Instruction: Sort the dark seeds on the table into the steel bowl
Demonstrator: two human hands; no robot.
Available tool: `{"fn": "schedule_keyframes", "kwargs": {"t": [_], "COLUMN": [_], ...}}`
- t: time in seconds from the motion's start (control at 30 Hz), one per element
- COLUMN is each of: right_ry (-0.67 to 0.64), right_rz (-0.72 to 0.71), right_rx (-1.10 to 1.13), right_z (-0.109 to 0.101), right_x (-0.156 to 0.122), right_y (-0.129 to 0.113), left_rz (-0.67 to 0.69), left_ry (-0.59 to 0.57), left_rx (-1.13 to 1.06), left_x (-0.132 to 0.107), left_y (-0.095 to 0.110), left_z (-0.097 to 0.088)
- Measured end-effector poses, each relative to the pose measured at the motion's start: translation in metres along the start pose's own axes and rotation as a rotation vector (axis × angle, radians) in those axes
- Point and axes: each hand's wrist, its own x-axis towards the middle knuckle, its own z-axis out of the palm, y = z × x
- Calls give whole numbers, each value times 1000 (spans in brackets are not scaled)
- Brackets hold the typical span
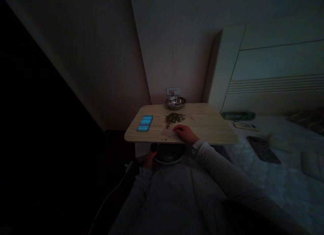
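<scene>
A small heap of dark green-brown bits [174, 118], like dried leaves or seeds, lies on the wooden tabletop [207, 123]. Stray bits are scattered toward the near edge. My right hand [186, 134] rests low over the table just in front of the heap, fingers closed together. At its fingertips is a faint pale patch, perhaps a thin flat piece; the dim light leaves it unclear. Below the table's near edge, my left hand [151, 160] grips the left side of a dark round bowl [169, 154] by its rim. The tabletop hides the bowl's far side.
A shiny metal bowl [175, 103] stands at the table's back edge, under a wall socket [173, 91]. A phone with a blurred blue screen [145, 123] lies at left. To the right is a bed [283, 181] with a dark patterned flat item [263, 149]. A white cable [108, 196] hangs lower left.
</scene>
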Motion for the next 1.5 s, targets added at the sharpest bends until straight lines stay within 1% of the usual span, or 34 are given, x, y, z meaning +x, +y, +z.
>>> {"fn": "schedule_keyframes", "kwargs": {"t": [0.17, 0.23, 0.33, 0.47, 0.53, 0.67, 0.77, 0.87, 0.93, 1.07, 1.17, 1.27, 1.4, 1.5], "right_ry": [-5, -1, -6, 5, 14, 11, -15, -20, -42, -118, -137, -110, -59, -32], "right_rz": [-8, -11, -13, -28, -47, -57, -110, -171, -212, -269, -235, -161, -76, -56], "right_rx": [16, 18, 29, 40, 39, -38, -83, -81, -74, -142, -209, -238, -235, -211], "right_z": [2, 3, 4, 2, 2, 3, 7, 13, 18, 30, 35, 34, 26, 17], "right_x": [-1, -1, -2, -2, -2, -2, -6, -14, -21, -30, -31, -28, -23, -19], "right_y": [0, 0, 1, 2, 3, 0, -8, -20, -30, -46, -47, -41, -29, -18], "left_rz": [24, 21, -22, -16, -35, -67, -53, -33, -43, -32, -36, -69, -77, -75], "left_ry": [67, 75, 57, 31, 33, 5, -32, 9, 44, 44, 38, 44, 35, 62], "left_rx": [68, 56, 12, 71, 59, 33, 5, -23, -39, -40, -36, -60, -73, -74], "left_x": [0, -1, 0, 1, 1, 3, 3, 2, 0, -1, -1, -1, -2, 0], "left_y": [0, -1, -1, 1, 3, 4, 3, 1, 1, 2, 3, 5, 6, 4], "left_z": [-2, -1, 0, -4, -6, -8, -7, -3, 0, 3, 4, 4, 4, 2]}}
